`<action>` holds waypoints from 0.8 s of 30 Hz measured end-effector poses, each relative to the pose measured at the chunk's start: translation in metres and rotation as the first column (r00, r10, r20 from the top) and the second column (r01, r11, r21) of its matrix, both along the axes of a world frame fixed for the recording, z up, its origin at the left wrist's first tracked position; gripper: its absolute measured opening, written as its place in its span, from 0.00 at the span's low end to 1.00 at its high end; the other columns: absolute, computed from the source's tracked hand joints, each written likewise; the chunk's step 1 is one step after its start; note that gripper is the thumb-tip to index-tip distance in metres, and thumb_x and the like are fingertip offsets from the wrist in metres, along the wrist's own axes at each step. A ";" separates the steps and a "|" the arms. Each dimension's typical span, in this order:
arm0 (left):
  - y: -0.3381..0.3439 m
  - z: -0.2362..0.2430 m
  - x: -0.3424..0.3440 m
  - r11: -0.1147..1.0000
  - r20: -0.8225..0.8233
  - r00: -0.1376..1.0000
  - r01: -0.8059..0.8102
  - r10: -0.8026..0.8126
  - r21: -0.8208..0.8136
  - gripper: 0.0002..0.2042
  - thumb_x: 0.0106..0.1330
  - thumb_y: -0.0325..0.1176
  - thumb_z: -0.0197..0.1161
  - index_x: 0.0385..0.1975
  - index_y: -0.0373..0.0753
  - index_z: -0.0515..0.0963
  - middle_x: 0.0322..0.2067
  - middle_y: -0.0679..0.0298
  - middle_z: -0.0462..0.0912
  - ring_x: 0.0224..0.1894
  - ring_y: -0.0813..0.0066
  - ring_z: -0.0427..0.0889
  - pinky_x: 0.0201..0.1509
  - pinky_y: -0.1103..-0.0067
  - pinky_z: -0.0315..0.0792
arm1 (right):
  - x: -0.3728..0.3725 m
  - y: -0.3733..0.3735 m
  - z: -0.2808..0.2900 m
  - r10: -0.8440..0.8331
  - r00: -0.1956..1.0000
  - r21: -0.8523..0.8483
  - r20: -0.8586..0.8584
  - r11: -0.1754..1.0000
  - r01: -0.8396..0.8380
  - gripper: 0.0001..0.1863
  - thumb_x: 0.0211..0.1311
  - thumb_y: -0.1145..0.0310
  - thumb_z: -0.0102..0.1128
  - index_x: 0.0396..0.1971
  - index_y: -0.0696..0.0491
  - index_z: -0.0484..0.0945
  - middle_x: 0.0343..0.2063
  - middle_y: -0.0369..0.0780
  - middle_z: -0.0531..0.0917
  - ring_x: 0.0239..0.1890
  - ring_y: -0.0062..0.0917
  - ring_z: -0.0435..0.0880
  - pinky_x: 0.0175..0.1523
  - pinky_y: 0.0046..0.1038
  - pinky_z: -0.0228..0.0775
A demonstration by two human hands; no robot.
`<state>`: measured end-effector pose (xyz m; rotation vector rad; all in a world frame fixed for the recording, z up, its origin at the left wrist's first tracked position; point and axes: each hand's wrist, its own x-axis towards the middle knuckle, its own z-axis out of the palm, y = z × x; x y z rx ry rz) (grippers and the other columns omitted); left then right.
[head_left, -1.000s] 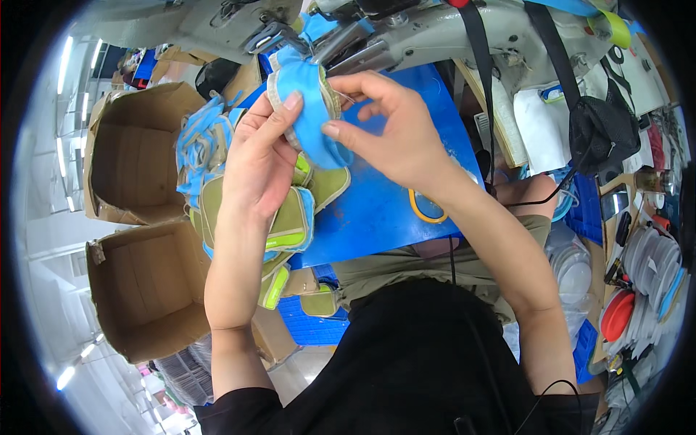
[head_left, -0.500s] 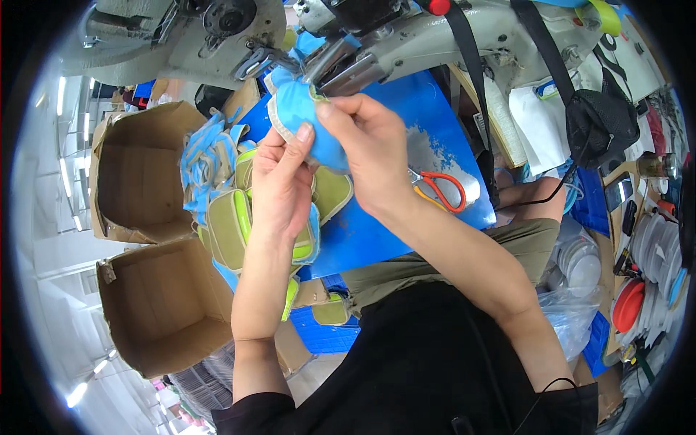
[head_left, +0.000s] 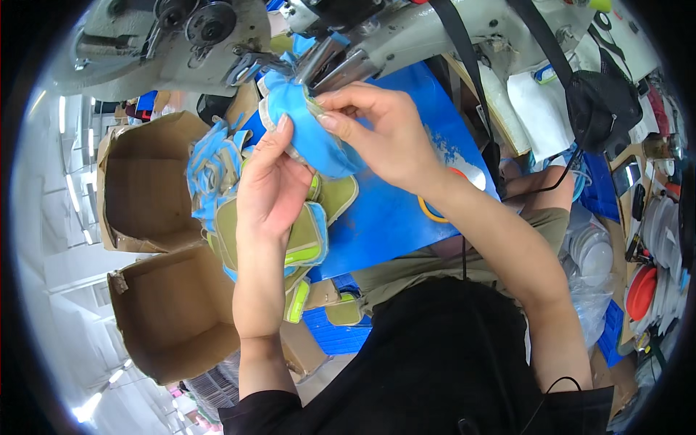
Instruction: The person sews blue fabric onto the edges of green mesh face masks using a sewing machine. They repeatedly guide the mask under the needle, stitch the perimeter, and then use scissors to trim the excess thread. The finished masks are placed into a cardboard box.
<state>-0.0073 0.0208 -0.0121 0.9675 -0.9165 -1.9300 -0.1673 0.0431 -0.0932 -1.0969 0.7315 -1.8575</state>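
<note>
A curved blue fabric piece with pale edging sits under the working end of a grey sewing machine. My left hand grips its left edge, thumb on top and the other fingers tucked beneath. Between thumb and forefinger, my right hand pinches the piece's upper right edge close to the machine. Olive-green fabric panels with bright lime strips are piled under and beside my left wrist. Scissors lie on the blue tabletop, largely covered by my right forearm.
Two open cardboard boxes stand at the left, one nearer than the other. Beside them is a heap of blue and beige fabric strips. A black pouch hangs at the right, near shelving with stacked discs.
The blue piece has turned and shows more of its length below the machine. My right hand has shifted slightly right, its forearm now covering most of the scissors. My view has shifted slightly.
</note>
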 end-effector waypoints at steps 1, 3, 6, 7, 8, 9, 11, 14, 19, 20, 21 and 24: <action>0.000 0.001 0.000 0.999 -0.024 1.000 -0.004 0.005 0.045 0.14 0.76 0.35 0.58 0.56 0.35 0.77 0.52 0.61 0.84 0.55 0.71 0.82 0.62 0.70 0.73 | -0.002 -0.001 -0.002 -0.014 0.999 -0.015 -0.035 1.000 0.013 0.11 0.62 0.73 0.67 0.42 0.62 0.85 0.36 0.41 0.87 0.38 0.22 0.85 0.45 0.25 0.76; 0.002 0.003 0.000 0.999 -0.040 0.999 0.021 -0.019 0.050 0.16 0.76 0.35 0.58 0.57 0.35 0.75 0.54 0.61 0.82 0.57 0.71 0.80 0.64 0.69 0.72 | -0.004 -0.001 -0.004 -0.025 0.996 -0.023 -0.089 0.999 0.023 0.11 0.62 0.74 0.67 0.43 0.61 0.85 0.37 0.41 0.87 0.39 0.22 0.85 0.46 0.25 0.76; 0.004 0.004 0.000 0.999 -0.030 0.999 0.013 -0.012 0.033 0.16 0.76 0.35 0.58 0.58 0.35 0.75 0.53 0.61 0.82 0.57 0.71 0.80 0.64 0.69 0.72 | -0.006 0.000 -0.003 -0.026 0.987 -0.010 -0.157 1.000 0.025 0.10 0.63 0.75 0.67 0.42 0.61 0.85 0.38 0.40 0.86 0.41 0.21 0.84 0.48 0.24 0.75; 0.005 0.004 0.000 1.000 -0.023 1.000 0.003 -0.003 0.024 0.16 0.76 0.34 0.58 0.58 0.35 0.75 0.53 0.61 0.83 0.56 0.71 0.81 0.64 0.69 0.72 | -0.007 0.000 -0.003 -0.038 0.983 -0.012 -0.181 0.999 0.036 0.10 0.62 0.76 0.67 0.42 0.61 0.85 0.38 0.40 0.86 0.41 0.21 0.84 0.48 0.24 0.75; 0.005 0.003 0.000 1.000 -0.013 1.000 0.001 -0.001 0.011 0.16 0.76 0.34 0.58 0.58 0.35 0.74 0.52 0.61 0.83 0.56 0.72 0.81 0.63 0.70 0.73 | -0.007 -0.001 -0.002 -0.049 0.977 -0.014 -0.206 0.999 0.047 0.09 0.62 0.76 0.67 0.42 0.61 0.85 0.37 0.40 0.86 0.40 0.22 0.84 0.48 0.24 0.75; 0.006 0.003 0.001 1.000 -0.003 1.000 -0.002 0.002 -0.001 0.16 0.76 0.34 0.58 0.58 0.35 0.74 0.52 0.61 0.83 0.55 0.72 0.82 0.63 0.70 0.73 | -0.007 -0.002 -0.003 -0.058 0.977 -0.021 -0.207 0.998 0.054 0.09 0.62 0.76 0.67 0.42 0.61 0.85 0.37 0.40 0.86 0.40 0.22 0.84 0.48 0.24 0.75; 0.008 0.003 0.001 0.999 0.016 1.000 -0.017 0.018 -0.028 0.16 0.76 0.34 0.58 0.58 0.35 0.74 0.52 0.61 0.83 0.54 0.72 0.82 0.62 0.71 0.74 | -0.006 -0.003 -0.004 -0.070 0.976 -0.039 -0.207 0.997 0.064 0.09 0.61 0.77 0.67 0.41 0.61 0.85 0.37 0.40 0.86 0.40 0.22 0.84 0.47 0.24 0.75; 0.010 0.004 0.000 0.998 0.032 0.999 -0.035 0.036 -0.048 0.15 0.76 0.33 0.58 0.58 0.36 0.74 0.51 0.61 0.84 0.54 0.72 0.83 0.61 0.71 0.75 | -0.003 -0.005 -0.006 -0.121 0.970 -0.065 -0.211 0.992 0.109 0.09 0.59 0.76 0.68 0.40 0.58 0.86 0.36 0.42 0.87 0.37 0.29 0.88 0.42 0.27 0.78; 0.007 0.004 0.004 1.000 -0.013 1.000 0.000 0.000 0.024 0.15 0.76 0.33 0.57 0.59 0.36 0.74 0.53 0.61 0.83 0.55 0.72 0.82 0.61 0.71 0.75 | -0.003 -0.004 -0.005 -0.163 0.963 -0.085 -0.216 0.985 0.148 0.09 0.59 0.77 0.67 0.39 0.58 0.86 0.35 0.43 0.87 0.36 0.31 0.88 0.40 0.27 0.79; 0.006 0.004 0.004 0.999 -0.026 1.000 0.000 0.001 0.036 0.15 0.76 0.33 0.57 0.59 0.37 0.73 0.53 0.62 0.83 0.55 0.71 0.82 0.61 0.70 0.75 | -0.004 -0.005 -0.006 -0.186 0.956 -0.101 -0.227 0.981 0.167 0.08 0.59 0.77 0.67 0.39 0.58 0.86 0.35 0.43 0.86 0.35 0.31 0.88 0.39 0.27 0.79; 0.006 0.005 0.005 0.999 -0.040 0.999 0.000 0.002 0.049 0.15 0.76 0.32 0.57 0.59 0.37 0.73 0.53 0.62 0.83 0.55 0.71 0.82 0.61 0.70 0.75 | -0.005 -0.005 -0.006 -0.195 0.952 -0.115 -0.235 0.978 0.172 0.09 0.59 0.78 0.66 0.40 0.58 0.86 0.35 0.43 0.86 0.35 0.31 0.88 0.39 0.27 0.79; 0.005 0.004 0.004 0.999 -0.031 0.999 0.019 -0.018 0.029 0.15 0.76 0.32 0.56 0.59 0.36 0.73 0.53 0.61 0.83 0.54 0.72 0.82 0.60 0.71 0.75 | -0.006 -0.005 -0.007 -0.214 0.944 -0.142 -0.251 0.973 0.183 0.09 0.60 0.78 0.65 0.40 0.58 0.86 0.35 0.43 0.86 0.35 0.32 0.88 0.39 0.28 0.79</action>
